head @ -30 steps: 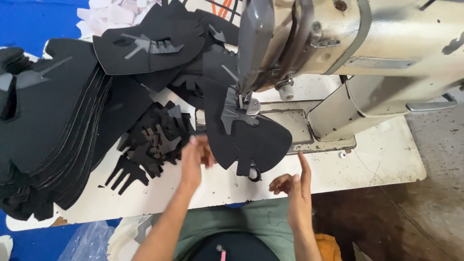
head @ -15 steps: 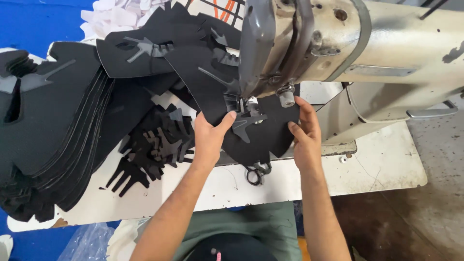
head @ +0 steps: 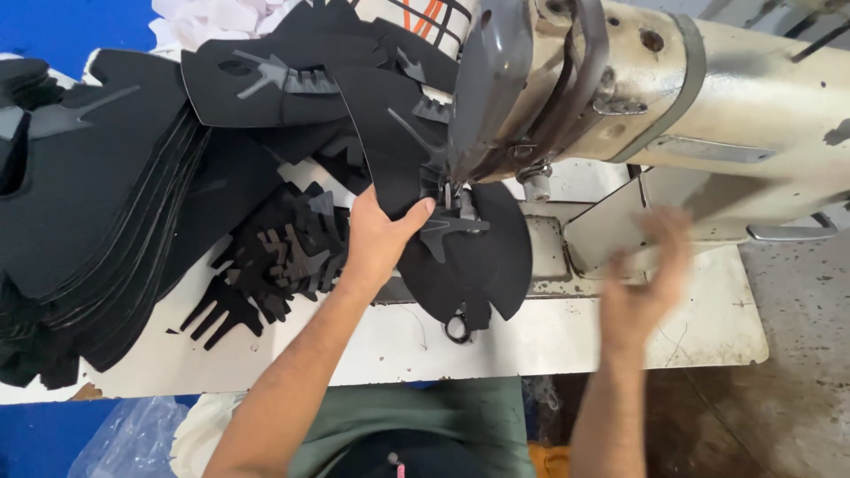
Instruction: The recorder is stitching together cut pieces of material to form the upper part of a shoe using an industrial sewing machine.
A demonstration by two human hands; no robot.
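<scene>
the black cut piece [head: 469,265] lay under the sewing machine [head: 567,97] head, pinned flat by the left hand [head: 381,235] to steady it; the right hand [head: 651,283] (blurred) hovered loose, holding nothing, beside the table [head: 567,341].

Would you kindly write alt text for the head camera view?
A person's left hand presses a black cut piece under the head of a cream sewing machine; the blurred right hand hovers beside it. Stacked black pieces cover the white table.
</scene>
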